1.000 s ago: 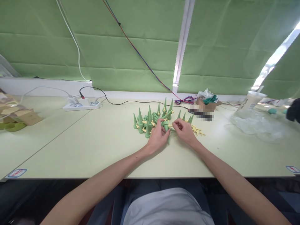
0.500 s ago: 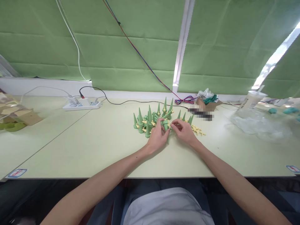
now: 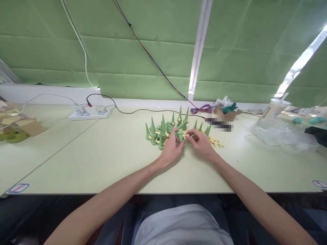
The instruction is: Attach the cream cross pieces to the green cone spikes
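Observation:
My left hand (image 3: 171, 148) is closed around a green cone-shaped plastic piece (image 3: 180, 135), its thumb and fingers on either side. Just to the right, my right hand (image 3: 199, 142) pinches a small yellow plastic piece (image 3: 186, 135) against the green one; the fingertips cover most of it. Behind and left of my hands stand several green spiked cones (image 3: 153, 131) with yellow pieces on their sides. More green cones (image 3: 200, 127) stand behind my right hand. Loose yellow pieces (image 3: 216, 142) lie in a small heap right of it.
A white power strip (image 3: 89, 115) with plugs sits at the back left, and a black cable runs along the back. Cardboard (image 3: 28, 126) lies far left. A small open box (image 3: 227, 114), a plastic cup (image 3: 272, 109) and a clear plastic bag (image 3: 286, 136) are on the right.
Both hands stay almost in place, with only slight finger movement at the green piece. A dark object has come into view at the far right edge.

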`<state>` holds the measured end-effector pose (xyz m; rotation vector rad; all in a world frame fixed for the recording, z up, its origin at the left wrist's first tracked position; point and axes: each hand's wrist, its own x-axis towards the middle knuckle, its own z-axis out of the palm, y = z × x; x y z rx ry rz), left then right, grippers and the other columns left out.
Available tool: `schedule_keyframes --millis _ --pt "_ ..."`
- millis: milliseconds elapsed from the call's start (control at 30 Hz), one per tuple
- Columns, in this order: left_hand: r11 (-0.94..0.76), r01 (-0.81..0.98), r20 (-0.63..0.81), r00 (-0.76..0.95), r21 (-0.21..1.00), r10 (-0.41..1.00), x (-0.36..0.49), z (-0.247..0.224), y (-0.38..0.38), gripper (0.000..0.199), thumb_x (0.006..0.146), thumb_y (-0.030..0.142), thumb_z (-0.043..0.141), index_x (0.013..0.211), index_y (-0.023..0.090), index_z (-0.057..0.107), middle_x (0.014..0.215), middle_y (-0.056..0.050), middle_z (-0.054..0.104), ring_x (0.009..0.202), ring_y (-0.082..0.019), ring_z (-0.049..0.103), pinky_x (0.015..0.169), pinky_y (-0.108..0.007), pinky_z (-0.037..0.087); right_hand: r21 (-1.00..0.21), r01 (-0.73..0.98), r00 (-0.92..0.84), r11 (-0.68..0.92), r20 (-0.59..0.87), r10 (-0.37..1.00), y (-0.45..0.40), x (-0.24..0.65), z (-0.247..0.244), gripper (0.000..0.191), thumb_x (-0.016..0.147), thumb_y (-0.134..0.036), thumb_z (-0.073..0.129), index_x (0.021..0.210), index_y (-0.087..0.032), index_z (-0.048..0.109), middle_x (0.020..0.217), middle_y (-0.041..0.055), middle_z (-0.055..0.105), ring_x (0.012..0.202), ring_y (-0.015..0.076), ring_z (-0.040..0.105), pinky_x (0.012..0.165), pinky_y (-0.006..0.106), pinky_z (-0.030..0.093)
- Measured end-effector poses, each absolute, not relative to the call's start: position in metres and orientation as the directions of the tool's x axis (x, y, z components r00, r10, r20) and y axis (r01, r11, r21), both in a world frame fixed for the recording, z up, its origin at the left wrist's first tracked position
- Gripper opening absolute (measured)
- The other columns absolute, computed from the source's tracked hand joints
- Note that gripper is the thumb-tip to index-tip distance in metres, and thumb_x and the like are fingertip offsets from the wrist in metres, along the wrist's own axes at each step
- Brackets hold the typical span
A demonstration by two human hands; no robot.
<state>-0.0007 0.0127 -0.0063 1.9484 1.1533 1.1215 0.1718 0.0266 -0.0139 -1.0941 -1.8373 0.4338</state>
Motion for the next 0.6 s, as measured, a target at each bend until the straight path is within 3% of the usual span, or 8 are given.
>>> schedule_keyframes --millis 300,467,600 --pt "-0.429 0.361 0.347 0.27 0.828 0.898 -0.0008 -0.0065 0.0117 0.048 0.089 0.038 0.052 0.131 0.02 0.037 0.067 0.005 0.051 0.052 -0.012 0.052 0.055 -0.025 0.039 -0.68 0.531 -0.165 0.506 0.503 0.849 0.0273 0.1707 -0.0132 0.028 0.093 -0.044 0.048 0.082 -0.02 0.057 0.076 0.0029 0.063 0.058 0.0139 0.053 0.057 0.026 0.039" --pt "-0.439 0.369 0.349 0.287 0.819 0.892 -0.0004 -0.008 0.0126 0.048 0.089 0.038 0.053 0.131 0.02 0.037 0.067 0.006 0.05 0.052 -0.011 0.051 0.056 -0.025 0.039 -0.63 0.594 -0.158 0.5 0.518 0.84 0.029 0.1707 -0.0141 0.037 0.095 -0.045 0.045 0.068 -0.02 0.047 0.057 -0.0034 0.044 0.052 0.0115 0.037 0.054 0.026 0.031" --pt "-0.44 0.383 0.347 0.29 0.812 0.892 0.0001 -0.0091 0.0132 0.048 0.089 0.039 0.052 0.131 0.02 0.037 0.066 0.006 0.049 0.052 -0.011 0.051 0.055 -0.025 0.039 -0.604 0.617 -0.169 0.504 0.524 0.835 0.0314 0.1713 -0.0163 0.044 0.097 -0.045 0.04 0.061 -0.02 0.035 0.054 -0.0044 0.034 0.053 0.011 0.031 0.054 0.026 0.027"
